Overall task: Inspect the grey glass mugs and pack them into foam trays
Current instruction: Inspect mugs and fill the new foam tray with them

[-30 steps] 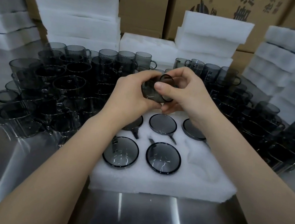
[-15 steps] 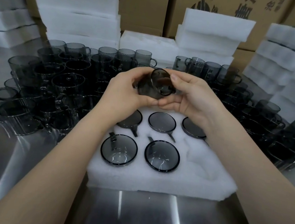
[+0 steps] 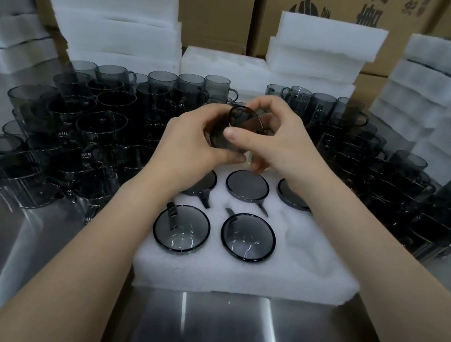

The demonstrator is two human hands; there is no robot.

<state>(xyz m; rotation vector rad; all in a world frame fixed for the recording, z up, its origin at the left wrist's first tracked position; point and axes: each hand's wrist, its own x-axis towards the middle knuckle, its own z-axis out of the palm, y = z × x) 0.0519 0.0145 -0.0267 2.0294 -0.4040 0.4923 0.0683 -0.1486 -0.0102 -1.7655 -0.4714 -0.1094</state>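
The step in hand is, by my judgement, the inspection: a grey translucent glass mug (image 3: 236, 132) is held up in the air in both hands, above the far edge of the white foam tray (image 3: 234, 274) and touching neither the tray nor the table. The left hand (image 3: 190, 146) wraps its curled fingers round the lower, nearer part of the mug's body. The right hand (image 3: 279, 140) grasps it from the other side, thumb laid across the side wall and fingers arched over the upper end. The mug lies tilted rather than upright, its long axis running from low and near-left to high and far-right, and one round end shows as a dark ring at the top, turned up and away. I cannot tell whether that end is the mouth or the base, and the handle is hidden among the fingers. Five matching mugs already sit in the tray's pockets, three in the far row and two in the near row, the far-left and far-right ones partly hidden by the hands. The near-right pocket (image 3: 306, 243) is still an empty white hollow. The next move would call for bringing the mug's axis to vertical, turning the handle to suit that pocket's shape, which I cannot make out, and lowering it gently to the near right. Loose grey glass mugs (image 3: 96, 126) crowd the steel table (image 3: 198, 332) left and right of the tray, with stacks of white foam blocks (image 3: 110, 14) and brown cardboard boxes (image 3: 216, 7) beyond.
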